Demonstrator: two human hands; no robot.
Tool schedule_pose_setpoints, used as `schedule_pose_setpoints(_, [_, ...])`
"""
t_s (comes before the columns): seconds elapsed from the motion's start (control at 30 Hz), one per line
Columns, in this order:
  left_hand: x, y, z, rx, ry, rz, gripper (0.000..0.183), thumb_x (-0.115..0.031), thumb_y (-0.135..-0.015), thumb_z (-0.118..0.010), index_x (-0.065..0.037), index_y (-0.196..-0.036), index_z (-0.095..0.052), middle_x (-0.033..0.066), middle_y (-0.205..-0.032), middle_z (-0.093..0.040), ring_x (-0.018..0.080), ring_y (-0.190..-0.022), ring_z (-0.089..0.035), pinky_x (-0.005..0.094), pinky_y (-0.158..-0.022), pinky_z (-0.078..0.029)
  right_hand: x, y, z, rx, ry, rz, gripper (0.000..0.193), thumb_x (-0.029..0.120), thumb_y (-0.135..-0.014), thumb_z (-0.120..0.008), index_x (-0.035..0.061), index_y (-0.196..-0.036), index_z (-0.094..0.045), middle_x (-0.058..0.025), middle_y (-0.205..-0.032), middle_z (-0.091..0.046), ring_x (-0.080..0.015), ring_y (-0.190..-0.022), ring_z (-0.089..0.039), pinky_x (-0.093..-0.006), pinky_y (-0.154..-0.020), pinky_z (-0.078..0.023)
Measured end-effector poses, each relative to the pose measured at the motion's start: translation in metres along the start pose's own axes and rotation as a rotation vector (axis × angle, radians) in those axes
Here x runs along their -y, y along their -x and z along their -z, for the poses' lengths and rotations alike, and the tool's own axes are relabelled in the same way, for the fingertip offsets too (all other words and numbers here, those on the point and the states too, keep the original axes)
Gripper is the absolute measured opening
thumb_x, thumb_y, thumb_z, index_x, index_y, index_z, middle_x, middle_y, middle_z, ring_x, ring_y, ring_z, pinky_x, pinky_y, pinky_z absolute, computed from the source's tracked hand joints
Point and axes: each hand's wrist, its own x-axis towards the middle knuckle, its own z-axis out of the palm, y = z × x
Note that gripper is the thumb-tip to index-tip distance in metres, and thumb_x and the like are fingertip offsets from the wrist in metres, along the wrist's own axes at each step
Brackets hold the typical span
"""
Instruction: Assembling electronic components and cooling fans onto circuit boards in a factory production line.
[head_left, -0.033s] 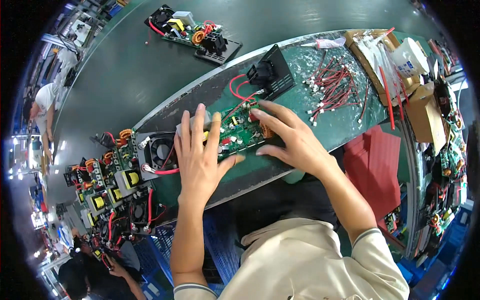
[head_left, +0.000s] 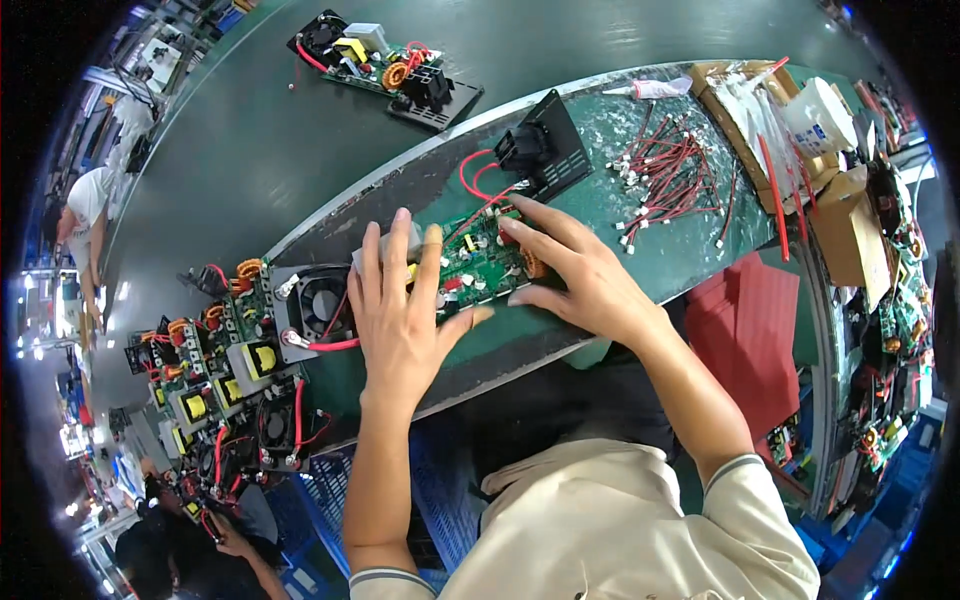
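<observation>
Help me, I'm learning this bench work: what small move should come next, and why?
Perhaps steady the circuit board: the left hand spreads over its end near the fan, and the right hand curls at its other end, so both seem placed to support it.

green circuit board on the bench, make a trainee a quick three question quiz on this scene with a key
1. True or false: the left hand is at the end of the green component-covered circuit board nearest the grey-framed black fan.
2. Fill in: the thick looped cable beside the black slotted panel is coloured ____.
3. What lies on the bench right of that panel? A) thin red-and-black wires with white plugs B) a steel hammer C) stacked white plates

Key: 1 true; 2 red; 3 A
</observation>
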Motion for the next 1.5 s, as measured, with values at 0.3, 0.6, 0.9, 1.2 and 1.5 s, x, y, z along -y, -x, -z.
schedule_pose_setpoints(0.3, [0.005, 0.003, -0.013, -0.09, 0.01, 0.019, 0.093, -0.051, -0.073, -0.075, -0.005, -0.147, -0.043, 0.0164, -0.152, -0.041, 0.0414, -0.136, -0.039, 0.0546, -0.108, -0.033, 0.001, -0.011, -0.007, 0.081, 0.007, -0.115, 0.079, 0.026, -0.074, -0.083, 0.0101, -0.144, -0.05, -0.0179, -0.15, -0.044, -0.0385, -0.123, -0.054, -0.0439, -0.102, -0.043])
schedule_pose_setpoints(0.6, [0.008, 0.002, -0.022, -0.17, 0.058, 0.1, 0.083, -0.049, -0.072, -0.076, -0.012, -0.142, -0.051, 0.0087, -0.146, -0.051, 0.0361, -0.129, -0.049, 0.0549, -0.102, -0.033, 0.004, -0.018, -0.016, 0.017, 0.013, -0.135, 0.069, 0.024, -0.075, -0.082, 0.0086, -0.137, -0.057, -0.0183, -0.143, -0.052, -0.0346, -0.117, -0.059, -0.0408, -0.098, -0.045])
schedule_pose_setpoints(0.9, [0.012, -0.001, -0.017, -0.171, -0.076, 0.038, 0.087, -0.071, -0.085, -0.052, -0.007, -0.144, -0.047, 0.0113, -0.148, -0.048, 0.0398, -0.133, -0.045, 0.052, -0.106, -0.035, -0.008, -0.013, -0.017, -0.138, -0.09, 0.011, 0.065, 0.027, -0.079, -0.079, 0.0065, -0.136, -0.057, -0.0198, -0.141, -0.053, -0.0357, -0.103, -0.065, -0.0412, -0.084, -0.053])
schedule_pose_setpoints(1.2, [-0.018, 0.092, -0.021, -0.329, 0.403, 0.171, 0.036, -0.012, -0.09, -0.068, 0.002, -0.123, -0.061, 0.0193, -0.12, -0.059, 0.0353, -0.11, -0.057, 0.0461, -0.094, -0.045, -0.028, 0.153, 0.113, -0.808, -0.055, -0.834, 0.039, 0.009, -0.081, -0.08, 0.0004, -0.111, -0.057, -0.0034, -0.081, -0.062, -0.0099, -0.07, -0.061, -0.0253, -0.06, -0.05])
schedule_pose_setpoints(1.5, [-0.029, 0.083, -0.032, -0.289, 0.413, 0.135, 0.021, -0.003, -0.088, -0.068, 0.003, -0.108, -0.065, 0.0169, -0.106, -0.061, 0.0338, -0.098, -0.06, 0.0427, -0.085, -0.049, -0.102, 0.061, 0.198, -0.99, 0.405, -0.42, 0.031, 0.013, -0.087, -0.072, -0.0003, -0.114, -0.067, -0.0177, -0.097, -0.068, -0.0286, -0.084, -0.067, -0.0337, -0.076, -0.053])
